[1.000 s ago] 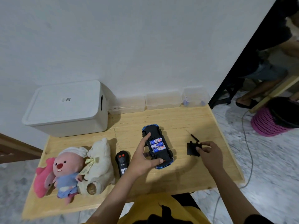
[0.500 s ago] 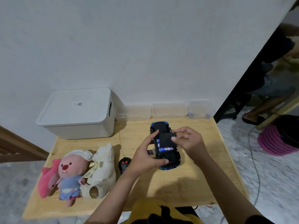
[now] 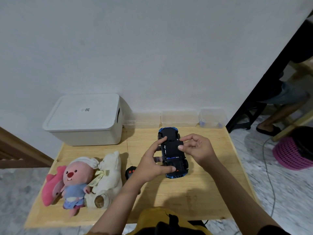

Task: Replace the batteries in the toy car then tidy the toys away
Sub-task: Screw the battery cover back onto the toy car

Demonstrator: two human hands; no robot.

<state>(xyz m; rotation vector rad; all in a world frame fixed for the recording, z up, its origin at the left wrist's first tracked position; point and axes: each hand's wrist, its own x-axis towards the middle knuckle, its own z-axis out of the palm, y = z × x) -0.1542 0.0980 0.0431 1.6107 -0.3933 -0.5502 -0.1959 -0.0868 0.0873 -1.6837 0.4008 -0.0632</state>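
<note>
Black-and-blue plastic toy car (image 3: 172, 153) lies belly-up mid-table. Looks light, rigid and slick, so best held by the sides near the wheels. Left hand (image 3: 150, 164) pinches its ends lengthwise. Right hand (image 3: 194, 148) fingertips press the flat black battery cover (image 3: 171, 147) onto the bay; edge of blue cells shows. Count: one car, one black remote (image 3: 130, 172), three plush toys (image 3: 81, 180), one lidded white storage box (image 3: 84, 119), three clear tubs (image 3: 179, 118).

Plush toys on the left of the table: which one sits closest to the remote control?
The white teddy bear with the pale ribbon. It sits right beside the black remote control, while the pink beaver plush and the pink plush behind it lie farther left.
</note>
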